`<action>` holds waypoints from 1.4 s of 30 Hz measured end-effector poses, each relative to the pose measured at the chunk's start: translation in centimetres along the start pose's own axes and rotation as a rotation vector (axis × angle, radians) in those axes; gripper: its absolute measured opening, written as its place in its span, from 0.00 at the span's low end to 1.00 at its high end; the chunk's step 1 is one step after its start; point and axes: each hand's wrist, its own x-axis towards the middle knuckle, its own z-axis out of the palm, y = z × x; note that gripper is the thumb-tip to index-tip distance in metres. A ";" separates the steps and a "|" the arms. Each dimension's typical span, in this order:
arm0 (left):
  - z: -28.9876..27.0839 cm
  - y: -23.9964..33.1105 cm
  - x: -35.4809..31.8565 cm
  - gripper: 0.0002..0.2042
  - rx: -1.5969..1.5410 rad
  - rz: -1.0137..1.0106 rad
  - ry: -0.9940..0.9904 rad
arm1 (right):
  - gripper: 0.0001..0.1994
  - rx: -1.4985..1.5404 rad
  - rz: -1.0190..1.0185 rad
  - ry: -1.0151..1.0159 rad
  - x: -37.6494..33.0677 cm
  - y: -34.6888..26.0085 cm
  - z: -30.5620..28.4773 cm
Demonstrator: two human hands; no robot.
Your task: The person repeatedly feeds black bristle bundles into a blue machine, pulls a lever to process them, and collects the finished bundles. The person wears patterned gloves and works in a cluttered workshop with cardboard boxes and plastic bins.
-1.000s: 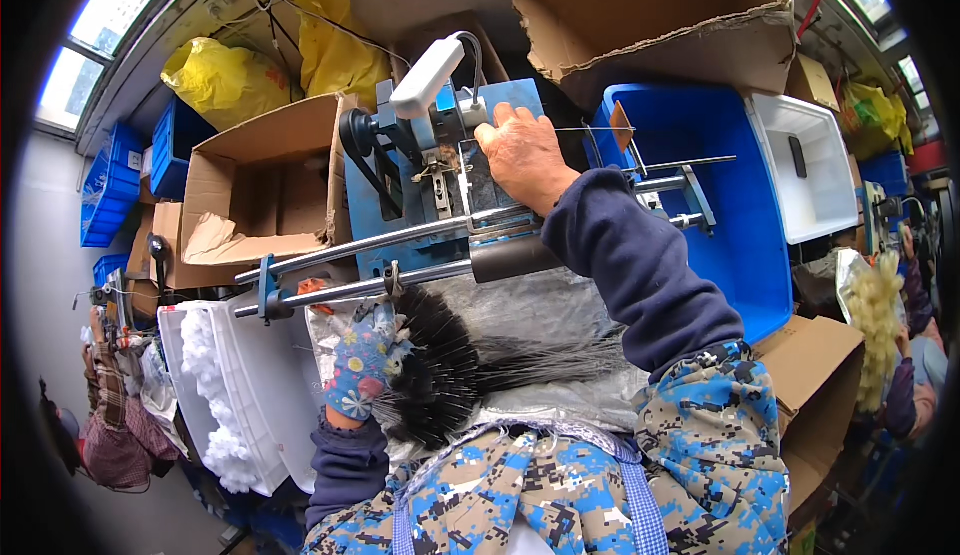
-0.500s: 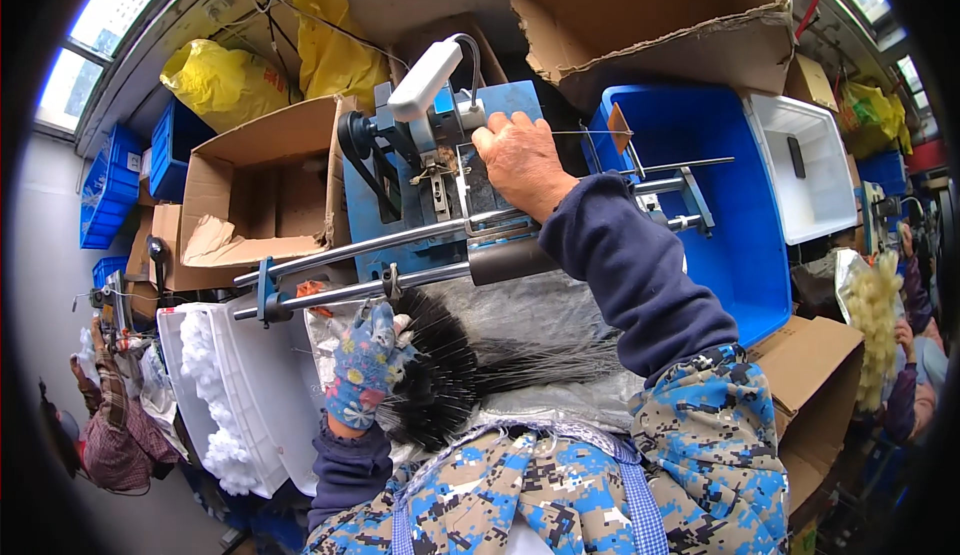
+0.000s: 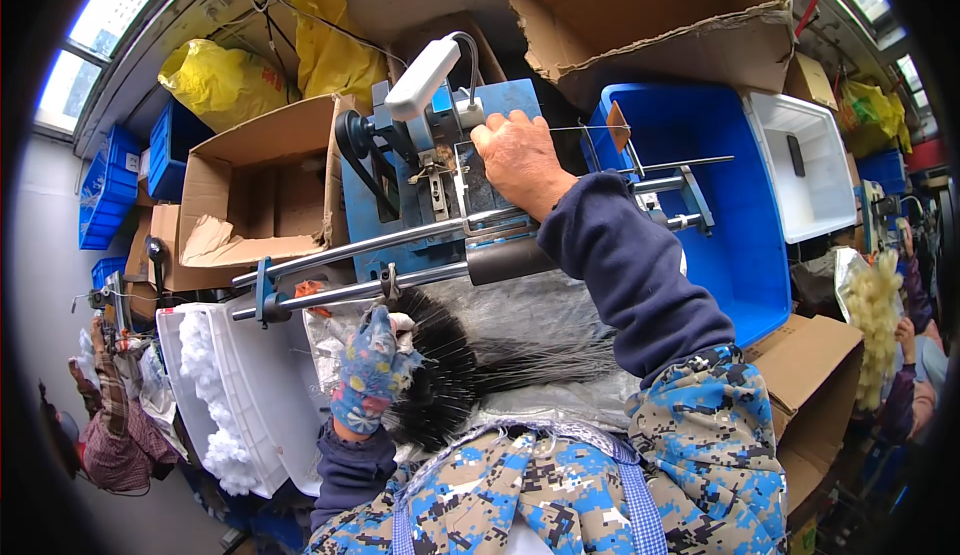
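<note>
My right hand (image 3: 522,163) is bare and lies over the top of a blue machine (image 3: 400,233), fingers curled down on its right part. What its fingers grip is hidden; a thin wire sticks out to the right from beside them. My left hand (image 3: 368,370), in a blue floral glove with bare fingertips, is pinched closed beside the black bristles (image 3: 435,365) of a bundle of wire-stemmed brushes. Anything in that pinch is too small to make out. The thin stems (image 3: 545,360) run right across a silvery sheet (image 3: 540,305) before me.
Two steel rails (image 3: 370,283) cross in front of the machine. A blue bin (image 3: 735,285) and a white tub (image 3: 815,195) stand right. Left are an open carton (image 3: 210,200) and a white crate (image 3: 290,405) beside white tufts (image 3: 215,405). Other people work at both far sides.
My left hand has turned and shifted slightly right, its fingers drawn together near the bristles. My right hand stays in place on the machine.
</note>
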 end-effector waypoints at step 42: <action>0.4 2.2 0.2 0.19 0.084 0.223 0.209 | 0.31 0.153 0.190 -0.130 -4.1 -0.8 -2.1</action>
